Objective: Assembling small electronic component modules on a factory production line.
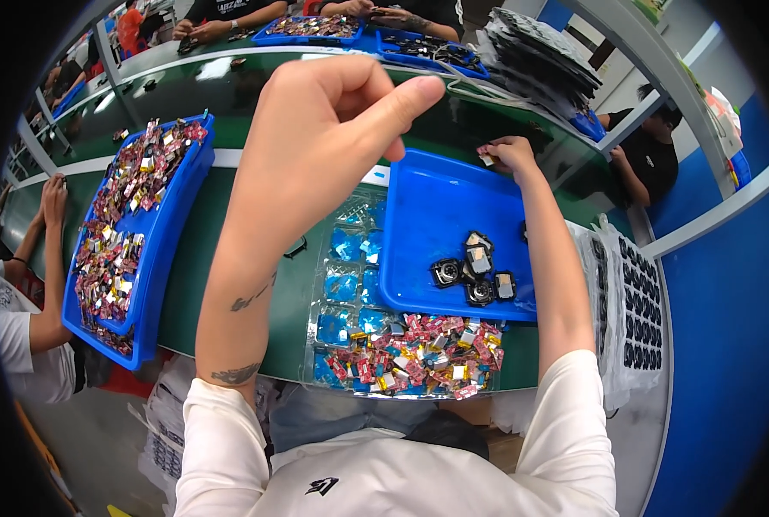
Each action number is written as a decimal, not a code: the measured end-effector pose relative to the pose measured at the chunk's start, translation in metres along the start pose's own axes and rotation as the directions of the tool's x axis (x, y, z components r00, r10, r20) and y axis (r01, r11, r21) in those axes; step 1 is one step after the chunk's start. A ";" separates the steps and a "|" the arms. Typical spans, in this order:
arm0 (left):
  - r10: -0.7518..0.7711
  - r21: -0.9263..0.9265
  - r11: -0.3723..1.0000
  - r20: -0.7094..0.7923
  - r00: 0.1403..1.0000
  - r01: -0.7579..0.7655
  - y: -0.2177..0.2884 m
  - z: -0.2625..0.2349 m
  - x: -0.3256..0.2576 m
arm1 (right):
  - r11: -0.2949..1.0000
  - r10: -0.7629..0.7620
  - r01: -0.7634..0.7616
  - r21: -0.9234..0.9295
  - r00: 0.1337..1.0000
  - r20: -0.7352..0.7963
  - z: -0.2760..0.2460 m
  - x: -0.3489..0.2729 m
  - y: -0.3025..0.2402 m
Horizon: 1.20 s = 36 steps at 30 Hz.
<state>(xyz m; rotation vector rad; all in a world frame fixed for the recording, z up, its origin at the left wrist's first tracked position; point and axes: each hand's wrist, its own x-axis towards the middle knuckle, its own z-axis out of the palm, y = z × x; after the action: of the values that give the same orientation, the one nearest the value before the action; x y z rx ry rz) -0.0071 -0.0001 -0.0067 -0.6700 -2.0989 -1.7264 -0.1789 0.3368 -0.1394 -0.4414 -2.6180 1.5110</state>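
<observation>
My left hand is raised high near the camera, fingers curled and thumb stretched to the right. Its palm side is hidden, so I cannot see whether anything is in it. Beyond the far right of the blue tray, my right hand pinches a small circuit board, red and white. Several black square modules with silver-grey parts lie in the tray's near right part. In front of it, a heap of small red circuit boards with white and yellow parts rests on a clear plastic tray with blue compartments.
At left, a large blue bin is heaped with similar boards, beside another person's hands. Stacked black trays stand at the far right. Sheets of black parts lie right of my arm. A metal frame crosses the right side.
</observation>
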 end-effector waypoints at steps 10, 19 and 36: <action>-0.084 0.163 0.983 -0.026 0.996 0.087 0.019 0.004 0.003 | 0.788 -0.347 0.312 -0.531 0.937 0.035 0.006 -0.062 -0.043; 0.055 0.220 0.974 0.012 0.998 -0.057 0.010 0.017 -0.005 | 0.314 -0.701 0.943 0.108 0.154 0.697 0.068 -0.265 -0.060; 0.107 0.116 0.981 0.356 0.928 -0.157 -0.004 0.006 0.001 | 0.712 -0.595 0.139 0.688 0.640 0.487 0.040 -0.242 -0.083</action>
<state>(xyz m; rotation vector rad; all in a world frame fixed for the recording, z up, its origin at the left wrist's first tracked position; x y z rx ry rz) -0.0103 0.0053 -0.0107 -1.1160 -2.3179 -1.4508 0.0265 0.1941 -0.0721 0.8757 -2.1207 2.4971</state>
